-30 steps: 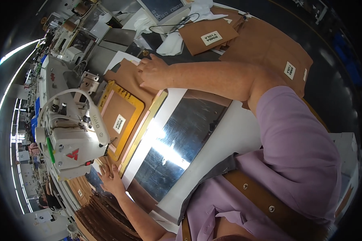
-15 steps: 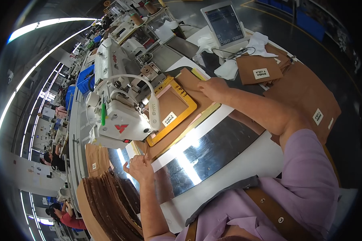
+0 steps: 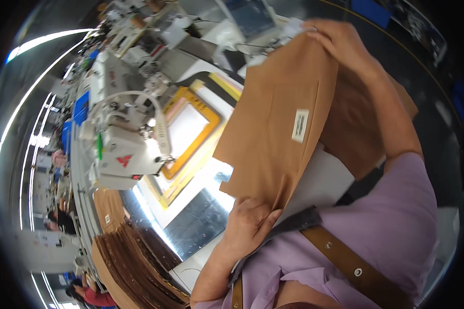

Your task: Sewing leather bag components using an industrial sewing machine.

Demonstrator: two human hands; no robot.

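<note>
A brown leather-like panel (image 3: 273, 118) with a white label is held up between both hands, off to the right of the sewing machine (image 3: 131, 149). My left hand (image 3: 250, 221) pinches its lower edge close to my body, and the material creases there. Over the far edge of the panel, my right hand (image 3: 343, 46) is closed with thumb and fingers on it. A yellow frame (image 3: 214, 121) lies under the machine's head, with white showing through its opening.
To the left stands a tall stack of brown panels (image 3: 134, 262). More brown pieces (image 3: 355, 113) lie at the right, partly behind the held one. A tablet screen (image 3: 250, 18) stands at the back. The shiny metal table plate (image 3: 198, 226) spreads before me.
The brown panel, which was under the yellow frame, has been pulled out and raised to the right. Both hands moved right with it, the right hand also farther away. The view has shifted.
</note>
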